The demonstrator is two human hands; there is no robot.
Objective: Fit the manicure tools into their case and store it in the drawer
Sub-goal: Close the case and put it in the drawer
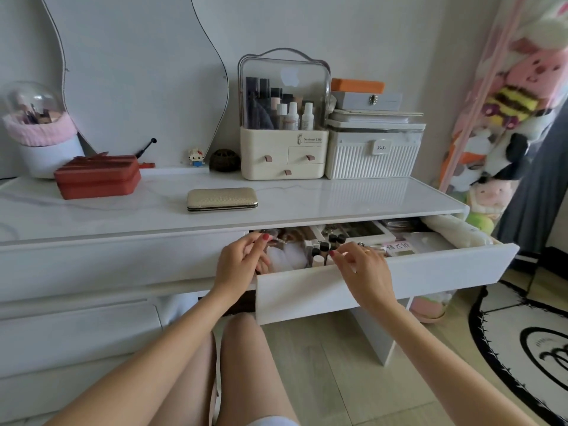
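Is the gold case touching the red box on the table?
Apart. The head view shows bare white tabletop between the gold case and the red box.

- I see my left hand (242, 259) at the open drawer (338, 287)'s left end, fingers curled over its contents.
- My right hand (362, 269) rests on the drawer's front edge, fingers bent.
- Both forearms reach forward.
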